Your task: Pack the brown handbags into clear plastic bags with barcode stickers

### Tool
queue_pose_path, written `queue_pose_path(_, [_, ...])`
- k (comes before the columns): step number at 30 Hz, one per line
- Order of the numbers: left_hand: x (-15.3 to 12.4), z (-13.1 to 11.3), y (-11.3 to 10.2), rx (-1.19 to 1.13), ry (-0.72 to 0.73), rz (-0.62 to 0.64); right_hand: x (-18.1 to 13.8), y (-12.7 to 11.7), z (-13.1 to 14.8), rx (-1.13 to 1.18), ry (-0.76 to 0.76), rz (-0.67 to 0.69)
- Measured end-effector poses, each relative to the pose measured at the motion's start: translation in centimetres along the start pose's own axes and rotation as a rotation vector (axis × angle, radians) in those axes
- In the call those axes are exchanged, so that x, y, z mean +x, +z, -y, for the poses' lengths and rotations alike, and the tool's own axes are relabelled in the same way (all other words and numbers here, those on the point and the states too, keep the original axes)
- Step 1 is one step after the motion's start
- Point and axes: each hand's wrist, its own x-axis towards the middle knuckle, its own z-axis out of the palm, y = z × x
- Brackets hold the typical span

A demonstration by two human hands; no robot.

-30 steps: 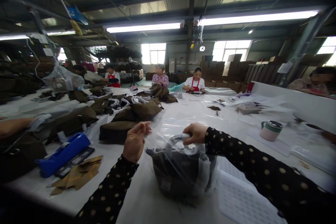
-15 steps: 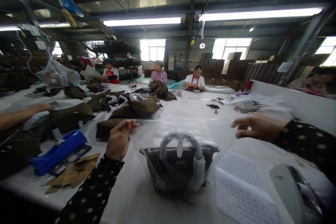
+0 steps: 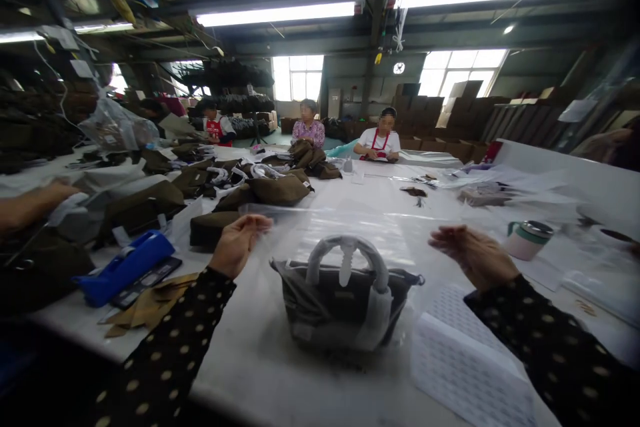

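In front of me a dark handbag [image 3: 330, 310] stands upright inside a clear plastic bag [image 3: 287, 230]. Pale wrapping covers its arched handles [image 3: 313, 260]. My left hand [image 3: 243, 240] is closed in a pinch on the upper left edge of the plastic. At the upper right side of the plastic is my right hand [image 3: 473, 253], slightly blurred, with fingers stretched out; I see no clear grip there. A printed sheet of white labels [image 3: 463, 373] lies on the table right of the handbag, partly under my right forearm.
Left of me are a blue elongated object [image 3: 125, 267], brown paper pieces [image 3: 145, 307] and a co-worker's hand [image 3: 57, 197]. Several olive handbags [image 3: 277, 190] are heaped beyond. A lidded mug [image 3: 530, 240] stands at right. Co-workers [image 3: 380, 143] are across the table [image 3: 370, 180].
My right hand has moved inward and lower, its fingers straighter, and the mug behind it now shows. My left hand stays at the plastic's edge. The view has tilted slightly downward.
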Motion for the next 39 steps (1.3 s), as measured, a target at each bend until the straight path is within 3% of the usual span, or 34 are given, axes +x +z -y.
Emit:
queue_pose_path(3, [4.8, -1.2, 2.7, -0.016, -0.019, 0.017, 4.8, 2.2, 2.1, 0.071, 0.055, -0.118])
queue_pose_path(6, [8.2, -4.4, 4.6, -0.012, 0.012, 0.086, 7.5, 3.3, 5.1, 0.098, -0.102, -0.05])
queue_pose_path(8, [8.0, -6.3, 4.2, -0.016, 0.057, 0.149, 6.7, 2.1, 6.3, 0.125, -0.231, 0.007])
queue_pose_path(10, [5.9, -6.7, 2.3, 0.005, 0.077, 0.235, 4.2, -0.6, 5.7, 0.082, -0.27, 0.111])
queue_pose_path(13, [0.6, -3.5, -2.1, 0.16, -0.057, 0.463, -1.1, -5.0, 0.7, -0.267, -0.122, 0.418])
queue_pose_path(16, [-5.1, 2.8, -5.9, 0.339, -0.274, 0.655, -6.3, -7.4, -6.8, -0.566, 0.071, 0.628])
queue_pose_path(19, [-9.5, 8.3, -8.2, 0.435, -0.446, 0.757, -10.9, -8.0, -12.0, -0.603, 0.216, 0.678])
queue_pose_path(22, [-11.7, 10.4, -9.5, 0.487, -0.523, 0.821, -14.4, -7.9, -11.7, -0.684, 0.274, 0.651])
queue_pose_path(24, [-12.1, 10.1, -10.0, 0.541, -0.516, 0.877, -15.9, -6.6, -9.6, -0.781, 0.206, 0.634])
queue_pose_path(27, [-11.6, 9.0, -10.3, 0.624, -0.455, 0.963, -17.9, -1.7, -8.3, -0.927, -0.04, 0.718])
queue_pose_path(29, [-11.2, 8.4, -10.2, 0.649, -0.424, 1.023, -19.8, 2.8, -10.4, -1.0, -0.183, 0.836])
queue_pose_path(32, [-10.6, 7.6, -9.8, 0.686, -0.393, 1.066, -23.4, 8.1, -16.3, -1.135, -0.332, 0.773])
queue_pose_path(34, [-10.1, 7.2, -8.7, 0.749, -0.321, 1.008, -25.4, 9.5, -19.6, -1.179, -0.496, 0.658])
queue_pose_path(36, [-9.4, 7.0, -6.8, 0.831, -0.202, 0.912, -26.7, 9.5, -21.2, -1.179, -0.561, 0.533])
queue_pose_path(39, [-8.2, 8.0, -2.5, 1.004, 0.084, 0.823, -27.6, 8.8, -21.5, -1.109, -0.355, 0.527])
